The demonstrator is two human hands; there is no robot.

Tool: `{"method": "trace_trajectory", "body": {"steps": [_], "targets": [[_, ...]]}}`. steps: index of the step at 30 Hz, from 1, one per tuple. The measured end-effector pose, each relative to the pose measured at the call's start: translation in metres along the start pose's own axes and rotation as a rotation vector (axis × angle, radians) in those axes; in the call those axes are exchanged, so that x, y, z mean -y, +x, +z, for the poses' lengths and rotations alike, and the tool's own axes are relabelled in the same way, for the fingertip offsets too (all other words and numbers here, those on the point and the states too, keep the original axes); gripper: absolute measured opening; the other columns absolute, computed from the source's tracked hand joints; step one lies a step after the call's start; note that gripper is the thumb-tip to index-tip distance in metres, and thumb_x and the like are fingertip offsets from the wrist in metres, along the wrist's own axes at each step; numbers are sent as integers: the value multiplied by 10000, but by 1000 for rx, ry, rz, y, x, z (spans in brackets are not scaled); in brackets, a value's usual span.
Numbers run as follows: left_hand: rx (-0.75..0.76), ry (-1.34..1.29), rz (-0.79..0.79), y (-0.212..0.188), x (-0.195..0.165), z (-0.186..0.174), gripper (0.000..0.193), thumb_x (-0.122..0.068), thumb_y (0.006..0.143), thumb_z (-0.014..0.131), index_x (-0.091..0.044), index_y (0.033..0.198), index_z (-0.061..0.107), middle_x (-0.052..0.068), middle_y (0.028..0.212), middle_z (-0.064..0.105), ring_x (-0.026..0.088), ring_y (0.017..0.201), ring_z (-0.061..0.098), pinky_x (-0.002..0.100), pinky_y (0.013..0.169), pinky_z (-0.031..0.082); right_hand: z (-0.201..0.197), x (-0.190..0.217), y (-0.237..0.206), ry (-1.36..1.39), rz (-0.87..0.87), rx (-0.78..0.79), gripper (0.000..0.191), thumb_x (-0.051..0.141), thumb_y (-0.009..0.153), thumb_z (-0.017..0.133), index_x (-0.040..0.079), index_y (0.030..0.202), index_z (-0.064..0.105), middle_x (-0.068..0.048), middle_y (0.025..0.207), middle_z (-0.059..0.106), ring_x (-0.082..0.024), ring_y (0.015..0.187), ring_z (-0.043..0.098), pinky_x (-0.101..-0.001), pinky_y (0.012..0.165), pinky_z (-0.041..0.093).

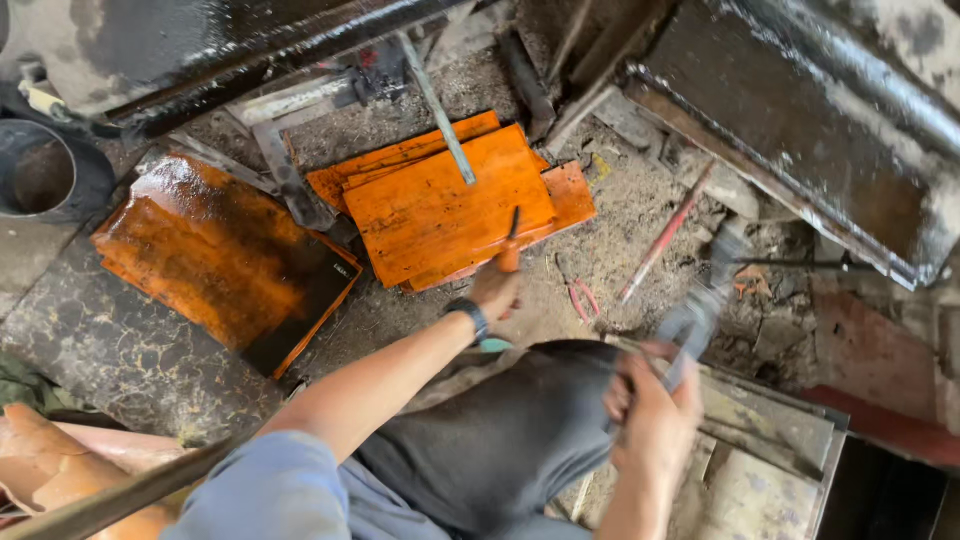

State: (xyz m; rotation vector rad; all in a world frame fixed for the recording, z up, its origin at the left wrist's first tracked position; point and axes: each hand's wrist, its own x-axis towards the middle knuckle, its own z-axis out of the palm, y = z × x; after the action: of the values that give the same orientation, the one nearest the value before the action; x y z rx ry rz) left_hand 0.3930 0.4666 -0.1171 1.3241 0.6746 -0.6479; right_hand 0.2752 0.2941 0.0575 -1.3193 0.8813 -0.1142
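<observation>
Holding a chisel (511, 245) upright in the closed left hand (497, 291) against the near edge of the orange metal sheets (445, 205), the right hand (655, 420) grips a raised, blurred hammer (700, 310), so cutting looks underway with no finished cut visible.

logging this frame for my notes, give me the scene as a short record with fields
place: gritty workshop floor
left hand: grip shut on a chisel, tip on the orange sheets
right hand: grip shut on a hammer, blurred
nearby: second stack of stained orange sheets, red pliers, grey bucket
wrist: dark watch
</observation>
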Motion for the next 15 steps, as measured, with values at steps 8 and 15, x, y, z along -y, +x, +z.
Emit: {"method": "trace_trajectory", "body": {"steps": [8,15], "targets": [[-698,530,198,96,-59,-126,323,-209,948,597,-79,1242,558,252,1091,688,462,1037,672,570,900,547,174,-44,34,-129,245,502,131,13,915,578,49,1041,590,-22,674,539,-89,460,429,-254,376,309],[-1019,948,-8,161,-161,-164,500,-205,937,636,-79,1370,419,196,1268,517,373,1124,552,620,748,476,142,-62,44,-302,319,382,107,12,917,578,50,1008,619,-17,670,542,-81,472,434,-240,385,317]]}}
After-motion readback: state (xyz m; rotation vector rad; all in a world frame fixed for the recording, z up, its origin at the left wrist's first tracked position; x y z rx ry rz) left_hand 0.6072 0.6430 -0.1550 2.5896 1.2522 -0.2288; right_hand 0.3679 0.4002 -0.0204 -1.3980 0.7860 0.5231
